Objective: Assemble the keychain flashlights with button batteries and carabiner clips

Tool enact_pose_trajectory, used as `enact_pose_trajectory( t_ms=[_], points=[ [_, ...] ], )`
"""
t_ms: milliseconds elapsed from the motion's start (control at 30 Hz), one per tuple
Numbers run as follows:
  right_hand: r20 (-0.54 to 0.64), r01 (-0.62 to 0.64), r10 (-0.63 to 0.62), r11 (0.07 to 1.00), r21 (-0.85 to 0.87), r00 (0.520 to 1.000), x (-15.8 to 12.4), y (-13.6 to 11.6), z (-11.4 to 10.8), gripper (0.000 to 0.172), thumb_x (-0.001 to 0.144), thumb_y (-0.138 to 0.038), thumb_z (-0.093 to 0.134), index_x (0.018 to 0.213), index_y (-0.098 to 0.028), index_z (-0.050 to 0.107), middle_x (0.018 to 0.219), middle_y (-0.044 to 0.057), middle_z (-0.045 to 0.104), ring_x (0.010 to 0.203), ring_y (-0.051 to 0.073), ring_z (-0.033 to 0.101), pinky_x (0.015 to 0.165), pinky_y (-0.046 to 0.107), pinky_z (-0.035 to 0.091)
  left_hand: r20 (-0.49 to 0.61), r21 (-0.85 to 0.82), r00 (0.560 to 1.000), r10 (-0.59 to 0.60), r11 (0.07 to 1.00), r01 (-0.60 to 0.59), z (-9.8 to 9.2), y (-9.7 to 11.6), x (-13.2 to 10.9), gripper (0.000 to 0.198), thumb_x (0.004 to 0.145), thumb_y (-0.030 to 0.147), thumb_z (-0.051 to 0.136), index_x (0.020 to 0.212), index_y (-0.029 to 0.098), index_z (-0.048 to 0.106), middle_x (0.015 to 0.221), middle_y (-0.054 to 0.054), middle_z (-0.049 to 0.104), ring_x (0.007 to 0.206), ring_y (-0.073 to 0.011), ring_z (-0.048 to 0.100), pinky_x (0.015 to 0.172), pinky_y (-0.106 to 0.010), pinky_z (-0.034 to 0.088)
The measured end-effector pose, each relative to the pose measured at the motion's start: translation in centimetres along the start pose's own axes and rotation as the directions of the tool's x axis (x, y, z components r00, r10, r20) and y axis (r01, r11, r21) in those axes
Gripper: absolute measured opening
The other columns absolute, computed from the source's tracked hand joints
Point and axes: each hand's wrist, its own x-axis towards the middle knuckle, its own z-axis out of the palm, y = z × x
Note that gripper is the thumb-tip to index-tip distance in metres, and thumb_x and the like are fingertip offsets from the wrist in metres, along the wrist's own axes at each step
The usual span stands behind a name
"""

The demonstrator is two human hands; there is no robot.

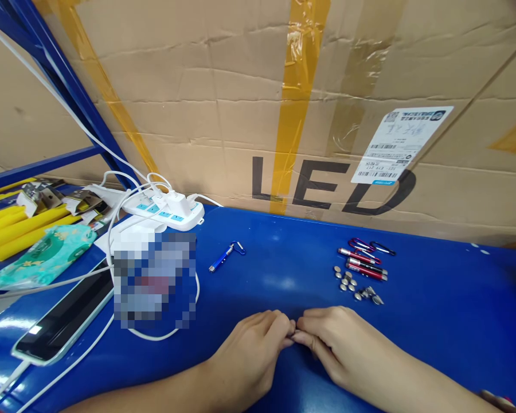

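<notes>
Blue table [279,255], near middle: left hand [254,351] and right hand [340,342] met fingertip to fingertip, pinched narrow; could not tell what, if anything, they held. Silver discs [353,283] lay just beyond, rightward, the right hand nearer. Farther off, pens [363,271], long axes roughly left to right.

A hand could pass over the glossy blue tabletop [279,252] between the slim, shiny blue penlight [221,258] and the small round silver button cells [348,276]. Behind this way, the tall brown cardboard box [223,115] stood like a wall. On the left, the looping thin white cables [152,337] and the flat black-screened phone [66,315] obstructed a low movement. To the right of the slim red and black penlights [367,270], the tabletop offered wide room also.
</notes>
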Motion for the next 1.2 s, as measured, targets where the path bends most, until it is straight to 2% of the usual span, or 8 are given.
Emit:
enact_pose_trajectory(
  t_ms=[167, 267, 433, 533, 667, 867, 1067, 1200],
  points=[
    [-0.033, 0.022, -0.024, 0.999, -0.048, 0.999, 0.0, 0.1, -0.1, 0.030, 0.090, -0.013, 0.040, 0.070, -0.016, 0.062, 0.066, 0.002, 0.063, 0.058, 0.014, 0.060, 0.055, 0.023, 0.040, -0.042, 0.024, 0.999, -0.013, 1.000, 0.014, -0.6, 0.2, 0.4, 0.018, 0.093, 0.009, 0.033, 0.081, 0.021, 0.041, 0.071, -0.001, 0.058, 0.059, -0.0158, 0.055, 0.055, -0.024, 0.044],
    [-0.051, 0.073, -0.073, 0.997, -0.004, 0.996, 0.0, 0.1, -0.7, 0.030, 0.092, -0.015, 0.039, 0.073, -0.017, 0.062, 0.069, 0.002, 0.064, 0.062, 0.013, 0.061, 0.058, 0.022, 0.041, -0.067, 0.021, 0.997, -0.036, 0.999, 0.037, -0.8, 0.6, 0.5, 0.019, 0.093, 0.009, 0.033, 0.082, 0.020, 0.045, 0.072, -0.002, 0.060, 0.061, -0.0167, 0.057, 0.057, -0.026, 0.046],
    [-0.005, 0.119, -0.119, 0.992, 0.039, 0.993, 0.3, 0.7, -1.5, 0.039, 0.096, -0.022, 0.037, 0.065, -0.017, 0.059, 0.061, -0.001, 0.061, 0.057, 0.010, 0.057, 0.057, 0.020, 0.040, -0.080, -0.065, 0.990, -0.119, 0.991, 0.114, -0.9, 0.9, 0.3, 0.015, 0.090, 0.007, 0.040, 0.092, 0.018, 0.049, 0.084, -0.004, 0.064, 0.073, -0.0192, 0.060, 0.068, -0.031, 0.048],
    [-0.036, 0.168, -0.170, 0.984, -0.063, 0.985, 0.4, 1.1, -1.5, 0.040, 0.097, -0.027, 0.036, 0.066, -0.016, 0.059, 0.061, -0.001, 0.061, 0.057, 0.011, 0.057, 0.055, 0.021, 0.038, -0.053, -0.149, 0.983, -0.173, 0.975, 0.164, -1.1, 1.1, 0.3, 0.018, 0.090, 0.007, 0.042, 0.100, 0.019, 0.051, 0.091, -0.004, 0.065, 0.080, -0.0194, 0.060, 0.074, -0.032, 0.047],
    [-0.177, 0.202, -0.252, 0.944, -0.261, 0.951, 0.1, 1.3, -1.3, 0.047, 0.099, -0.034, 0.026, 0.073, -0.017, 0.062, 0.064, 0.000, 0.061, 0.054, 0.011, 0.058, 0.046, 0.023, 0.030, -0.049, -0.209, 0.974, -0.221, 0.956, 0.206, -1.6, 1.0, 0.6, 0.026, 0.093, 0.008, 0.038, 0.111, 0.019, 0.051, 0.096, -0.004, 0.064, 0.087, -0.0184, 0.058, 0.088, -0.036, 0.042],
    [-0.284, 0.198, -0.341, 0.881, -0.430, 0.896, 0.0, 1.1, -1.2, 0.052, 0.099, -0.037, 0.022, 0.071, -0.017, 0.061, 0.058, -0.001, 0.059, 0.047, 0.009, 0.056, 0.041, 0.025, 0.024, -0.069, -0.193, 0.983, -0.173, 0.969, 0.157, -2.3, 0.5, 1.2, 0.027, 0.093, 0.007, 0.037, 0.107, 0.017, 0.057, 0.089, -0.005, 0.064, 0.080, -0.0178, 0.057, 0.083, -0.036, 0.045],
    [-0.280, 0.201, -0.329, 0.893, -0.404, 0.902, 0.0, 1.2, -1.8, 0.049, 0.098, -0.038, 0.026, 0.072, -0.019, 0.062, 0.061, -0.001, 0.060, 0.050, 0.009, 0.058, 0.041, 0.025, 0.025, -0.041, -0.335, 0.979, -0.200, 0.926, 0.175, -2.6, 0.5, 1.1, 0.022, 0.092, 0.009, 0.041, 0.106, 0.017, 0.056, 0.094, -0.004, 0.066, 0.082, -0.0153, 0.061, 0.079, -0.026, 0.049],
    [-0.311, 0.210, -0.290, 0.941, -0.265, 0.905, -0.1, 1.4, -2.3, 0.042, 0.095, -0.042, 0.035, 0.077, -0.020, 0.064, 0.066, -0.002, 0.062, 0.052, 0.007, 0.058, 0.044, 0.022, 0.031, 0.011, -0.335, 0.983, -0.182, 0.926, 0.175, -2.4, 0.4, 1.0, 0.026, 0.092, 0.008, 0.039, 0.111, 0.019, 0.053, 0.100, -0.004, 0.066, 0.087, -0.0149, 0.062, 0.080, -0.025, 0.050]
  ],
)
